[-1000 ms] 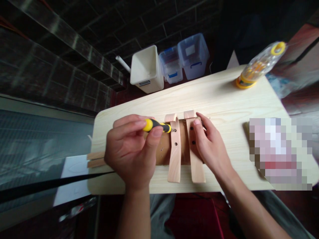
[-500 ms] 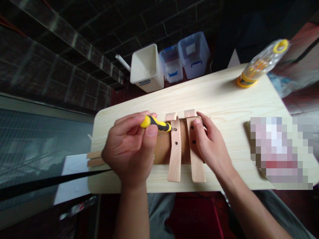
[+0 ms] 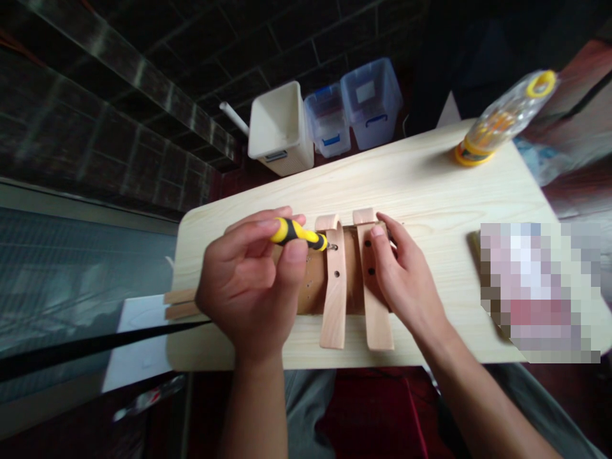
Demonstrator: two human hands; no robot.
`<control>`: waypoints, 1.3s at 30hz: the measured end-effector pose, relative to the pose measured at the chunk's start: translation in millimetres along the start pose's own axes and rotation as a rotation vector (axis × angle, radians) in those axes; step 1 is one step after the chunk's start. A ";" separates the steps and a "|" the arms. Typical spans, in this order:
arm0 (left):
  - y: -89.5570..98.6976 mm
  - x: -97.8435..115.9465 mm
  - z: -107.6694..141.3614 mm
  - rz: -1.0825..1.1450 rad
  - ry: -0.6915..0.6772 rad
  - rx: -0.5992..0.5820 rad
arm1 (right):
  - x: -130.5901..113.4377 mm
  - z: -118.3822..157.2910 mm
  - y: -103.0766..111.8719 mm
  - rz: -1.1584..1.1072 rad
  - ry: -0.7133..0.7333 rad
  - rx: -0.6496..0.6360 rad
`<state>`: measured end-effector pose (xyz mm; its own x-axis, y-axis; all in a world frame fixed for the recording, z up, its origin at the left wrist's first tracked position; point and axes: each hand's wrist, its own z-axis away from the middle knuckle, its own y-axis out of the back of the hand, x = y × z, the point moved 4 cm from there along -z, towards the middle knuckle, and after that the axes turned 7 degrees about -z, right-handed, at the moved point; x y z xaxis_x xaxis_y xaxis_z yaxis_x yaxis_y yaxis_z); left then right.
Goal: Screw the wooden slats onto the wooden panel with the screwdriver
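Note:
My left hand (image 3: 253, 280) is closed around a yellow and black screwdriver (image 3: 301, 236), which points right. Its tip meets the upper hole of a pale curved wooden piece (image 3: 333, 312) with a bent-over far end. A similar wooden piece (image 3: 379, 319) lies to its right, also with two dark holes. With its thumb on that right piece, my right hand (image 3: 401, 274) grips it near the top; some fingers are hidden behind it. Both pieces lie across a brown board (image 3: 352, 255) that has several small holes on its left part. My left hand covers some of the board.
The light wooden table (image 3: 411, 178) bears a clear bottle-shaped container (image 3: 497, 121) with yellow ends and a blurred-out item (image 3: 530, 287) at right. Two wooden strips (image 3: 179, 305) stick out at left. Beyond the table stand a white bin (image 3: 275, 127) and two clear boxes (image 3: 373, 102).
The screwdriver handle has turned slightly in my left hand, its tip still at the same upper hole. My right hand stays on the right wooden piece.

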<state>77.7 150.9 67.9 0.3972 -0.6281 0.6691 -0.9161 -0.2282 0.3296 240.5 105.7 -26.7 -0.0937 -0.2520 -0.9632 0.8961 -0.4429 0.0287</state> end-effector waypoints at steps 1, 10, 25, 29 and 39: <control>-0.3 0.1 -0.7 -0.007 -0.015 0.002 | 0.0 -0.2 0.0 0.001 -0.001 0.001; -1.2 0.2 -1.7 -0.059 -0.090 0.095 | -0.7 0.8 0.4 -0.015 -0.014 0.000; -0.9 2.6 -3.1 -0.090 -0.084 0.033 | 1.2 0.1 0.6 -0.009 0.013 -0.001; -1.9 0.2 -0.4 -0.136 -0.040 0.031 | 1.6 -0.2 0.5 0.000 0.009 0.001; 1.4 4.4 -1.9 -0.205 -0.091 0.054 | 2.7 -0.9 0.8 -0.010 0.005 -0.009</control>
<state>78.2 149.2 72.5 0.5713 -0.6282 0.5283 -0.8192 -0.3961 0.4148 241.4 105.4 -29.4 -0.1006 -0.2427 -0.9649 0.8989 -0.4378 0.0164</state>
